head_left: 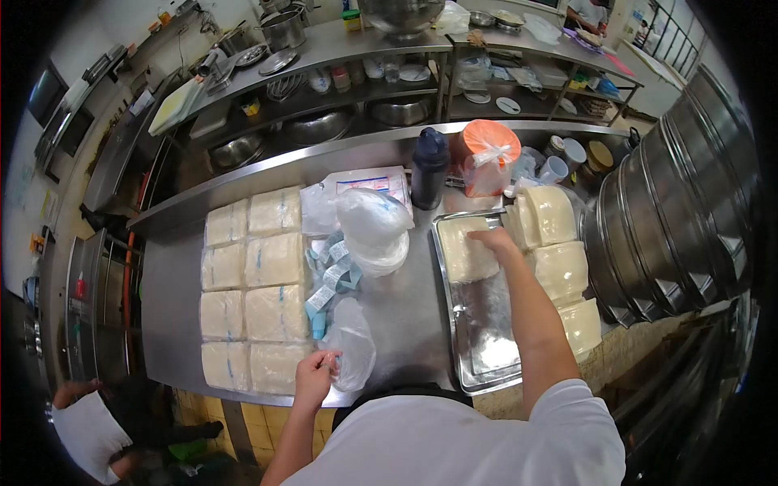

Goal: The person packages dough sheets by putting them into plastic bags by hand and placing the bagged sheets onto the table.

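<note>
My left hand (318, 374) is closed on the edge of a clear plastic bag (353, 344) at the front edge of the steel table. My right hand (496, 240) reaches over a pale, flat square stack (468, 253) in a metal tray (486, 356); its fingertips touch the stack's right side, and the grip is partly hidden. Beyond the tray, more pale stacks (559, 271) stand at the right. Bagged pale square packs (275, 312) lie in two columns at the left. Blue-and-white label strips (332, 279) lie beside a pile of white plastic bags (374, 231).
A dark bottle (429, 170) and an orange bagged container (489, 158) stand at the table's back, near jars (573, 152). Large stacked metal pots (673, 211) rise at the right. One person (93, 433) is at the lower left, another (587, 16) at the far back.
</note>
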Demonstrator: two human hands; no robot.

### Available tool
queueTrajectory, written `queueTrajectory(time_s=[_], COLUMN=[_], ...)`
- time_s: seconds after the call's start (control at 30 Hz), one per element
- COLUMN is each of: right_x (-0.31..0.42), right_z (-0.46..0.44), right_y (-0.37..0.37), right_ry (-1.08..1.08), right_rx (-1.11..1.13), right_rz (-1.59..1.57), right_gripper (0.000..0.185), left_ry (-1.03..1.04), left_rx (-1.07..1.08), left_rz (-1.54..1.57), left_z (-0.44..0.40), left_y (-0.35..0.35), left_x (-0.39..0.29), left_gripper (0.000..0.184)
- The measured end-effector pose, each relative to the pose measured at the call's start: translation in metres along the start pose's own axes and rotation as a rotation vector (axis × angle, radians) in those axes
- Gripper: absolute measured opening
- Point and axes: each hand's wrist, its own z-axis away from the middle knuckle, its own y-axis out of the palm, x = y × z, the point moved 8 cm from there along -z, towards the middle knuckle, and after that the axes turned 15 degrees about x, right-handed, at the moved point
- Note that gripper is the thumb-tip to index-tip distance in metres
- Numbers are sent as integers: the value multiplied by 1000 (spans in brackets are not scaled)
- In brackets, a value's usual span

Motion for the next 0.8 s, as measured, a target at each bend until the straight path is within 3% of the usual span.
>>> queueTrajectory(time_s=[0.17, 0.27, 0.37, 0.5, 0.63, 0.8], right_x=[-8, 8, 18, -9, 34, 88], right_z=[-23, 6, 20, -34, 14, 104], right_y=[9, 9, 3, 12, 9, 6], right_ry=[-150, 23, 191, -34, -218, -284], right_rx=[186, 226, 239, 293, 113, -81], right_rz=[-98, -365, -98, 34, 309, 570], right_gripper=[49, 52, 53, 47, 40, 33], left_ry=[-55, -21, 27, 55, 59, 101], left_rx=[-35, -21, 0, 7, 13, 46], left_rz=[75, 75, 29, 5, 18, 8], left_z=[10, 8, 5, 6, 6, 11], left_y=[-7, -4, 1, 2, 2, 4], left_x=[24, 26, 19, 7, 9, 10], left_gripper=[21, 21, 20, 20, 20, 20])
